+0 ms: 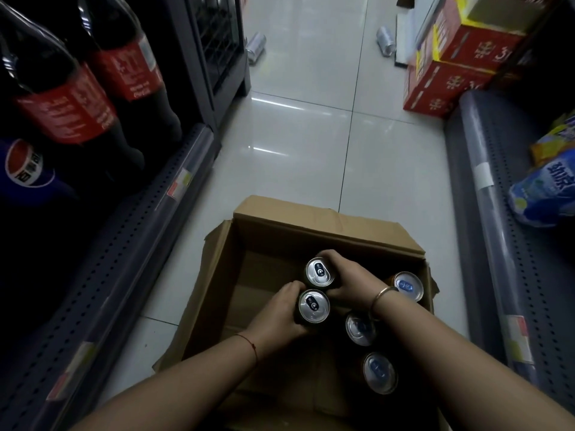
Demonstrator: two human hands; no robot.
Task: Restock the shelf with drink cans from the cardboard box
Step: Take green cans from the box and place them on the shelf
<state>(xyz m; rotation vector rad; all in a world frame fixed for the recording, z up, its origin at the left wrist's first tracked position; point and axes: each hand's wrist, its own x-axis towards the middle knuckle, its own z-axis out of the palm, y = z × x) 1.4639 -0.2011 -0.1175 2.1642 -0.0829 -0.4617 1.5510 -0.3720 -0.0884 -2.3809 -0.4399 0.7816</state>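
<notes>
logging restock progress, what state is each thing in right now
brown cardboard box: open, flaps out
left hand: grips near silver-topped can, upright
right hand: grips far silver-topped can, upright
three other silver-topped cans: upright in box, loose
two silver cans: lying sideways on floor

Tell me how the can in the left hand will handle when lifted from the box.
The can looks sealed, tab flat, so probably full and heavy for its size. Its smooth metal may slip; the left hand wraps round it. Being round, it would likely roll if tipped.
</notes>
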